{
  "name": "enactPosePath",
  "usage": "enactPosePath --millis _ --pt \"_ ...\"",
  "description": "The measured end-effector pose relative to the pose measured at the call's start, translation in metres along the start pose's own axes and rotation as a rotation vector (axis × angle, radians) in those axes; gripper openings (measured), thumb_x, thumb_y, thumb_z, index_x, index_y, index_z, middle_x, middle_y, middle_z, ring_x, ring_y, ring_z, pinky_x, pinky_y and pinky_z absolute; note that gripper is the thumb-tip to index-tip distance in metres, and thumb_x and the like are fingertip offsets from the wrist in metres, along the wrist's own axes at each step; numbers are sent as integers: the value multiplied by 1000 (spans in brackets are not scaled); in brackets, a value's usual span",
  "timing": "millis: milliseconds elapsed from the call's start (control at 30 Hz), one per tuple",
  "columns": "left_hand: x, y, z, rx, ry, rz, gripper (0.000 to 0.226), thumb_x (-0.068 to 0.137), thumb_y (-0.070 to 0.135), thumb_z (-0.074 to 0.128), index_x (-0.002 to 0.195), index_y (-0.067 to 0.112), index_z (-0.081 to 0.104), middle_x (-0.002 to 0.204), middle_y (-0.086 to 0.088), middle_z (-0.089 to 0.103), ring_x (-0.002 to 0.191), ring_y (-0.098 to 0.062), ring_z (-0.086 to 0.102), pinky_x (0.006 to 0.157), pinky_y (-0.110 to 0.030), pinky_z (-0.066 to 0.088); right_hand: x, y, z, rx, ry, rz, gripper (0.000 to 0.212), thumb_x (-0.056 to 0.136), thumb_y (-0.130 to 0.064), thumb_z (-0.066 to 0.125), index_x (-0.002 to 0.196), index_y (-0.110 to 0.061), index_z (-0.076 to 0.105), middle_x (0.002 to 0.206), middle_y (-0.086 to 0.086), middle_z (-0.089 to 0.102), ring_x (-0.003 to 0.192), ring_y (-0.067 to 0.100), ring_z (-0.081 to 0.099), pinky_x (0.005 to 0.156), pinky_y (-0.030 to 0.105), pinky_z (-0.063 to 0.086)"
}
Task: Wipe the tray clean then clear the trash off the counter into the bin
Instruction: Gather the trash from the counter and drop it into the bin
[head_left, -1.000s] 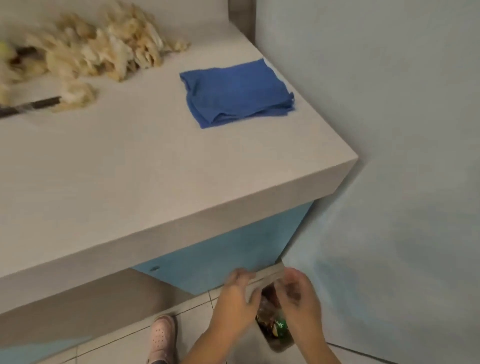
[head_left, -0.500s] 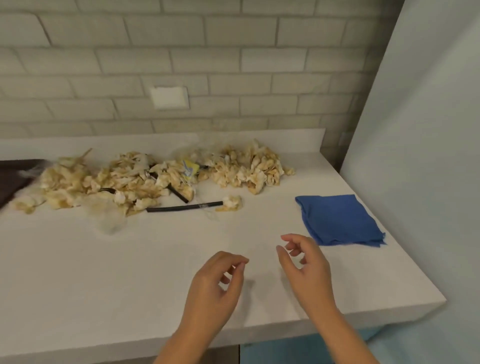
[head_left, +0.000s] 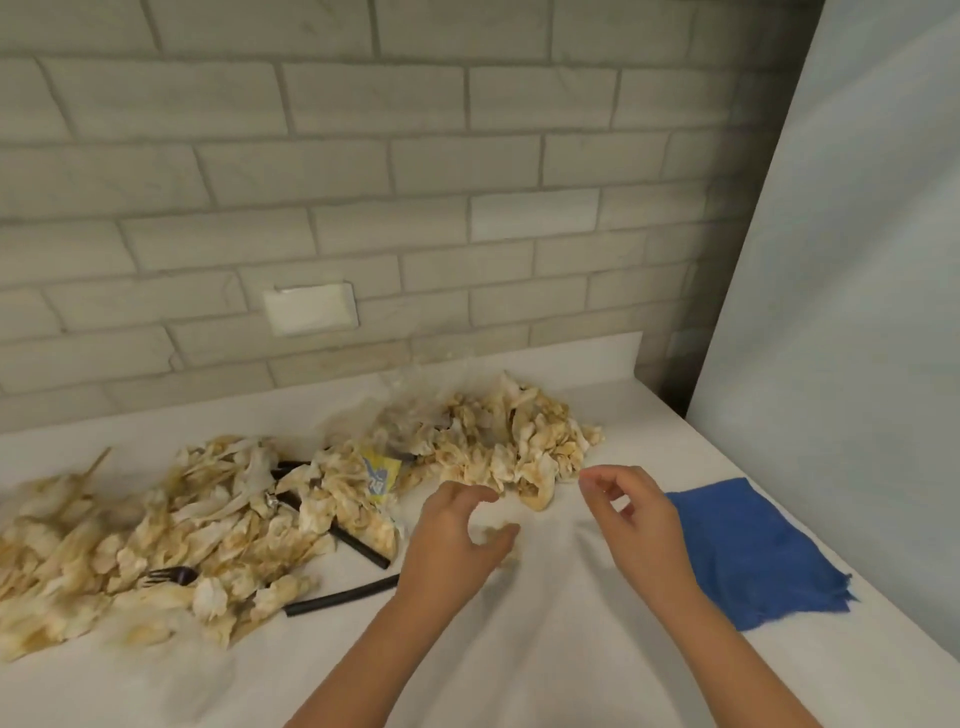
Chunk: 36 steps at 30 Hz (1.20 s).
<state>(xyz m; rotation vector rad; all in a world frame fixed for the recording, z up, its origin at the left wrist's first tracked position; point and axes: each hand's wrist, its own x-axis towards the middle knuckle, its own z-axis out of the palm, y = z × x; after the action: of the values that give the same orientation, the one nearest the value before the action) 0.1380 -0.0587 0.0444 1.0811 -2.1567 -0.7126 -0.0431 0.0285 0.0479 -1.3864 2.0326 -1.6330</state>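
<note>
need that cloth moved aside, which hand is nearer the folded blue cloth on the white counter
Right. The right hand hovers just left of the folded blue cloth, close to its edge; the left hand is farther left, beyond the right one.

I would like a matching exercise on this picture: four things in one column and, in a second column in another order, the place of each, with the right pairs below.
Things
1. cloth
2. fork
3. packet
4. wall plate

Places
A. in the left heap of napkins, tines showing
B. on the brick wall above the counter
C. flat near the right edge of the counter
D. where the two heaps of napkins meet

Pairs: 1-C, 2-A, 3-D, 4-B
</note>
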Motion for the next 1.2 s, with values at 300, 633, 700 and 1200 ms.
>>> enactPosePath --millis 300,633,700,1200 --pt "128 3 104 600 -375 -35 65 82 50 58 138 29 32 140 -12 30 127 -35 34 97 -45 42 141 59 18 -272 -144 -13 24 91 -18 58 113 -21 65 109 2 57 91 13 57 77 22 44" --pt "96 -50 71 215 -139 -33 69 88 5 45 142 44 25 137 -5 41 73 -9 55 59 -15 38 183 119 71 -417 -586 73 71 79 -48 68 141 -31 38 132 4 49 120 25 50 95 32 44" --pt "95 -52 60 137 -78 -87 69 89 2 47 141 43 26 138 -1 42 63 -8 52 57 -16 40 180 123 70 -318 -532 93 67 76 -44 73 134 -28 46 123 2 54 114 21 54 92 30 45" --pt "92 -25 30 -163 87 -261 30 62 39 74 82 18 66 105 10 54 100 6 51 84 -6 34 117 92 22 -10 -363 165 51 63 -57 69 107 -36 55 105 -15 53 103 5 48 89 24 40"
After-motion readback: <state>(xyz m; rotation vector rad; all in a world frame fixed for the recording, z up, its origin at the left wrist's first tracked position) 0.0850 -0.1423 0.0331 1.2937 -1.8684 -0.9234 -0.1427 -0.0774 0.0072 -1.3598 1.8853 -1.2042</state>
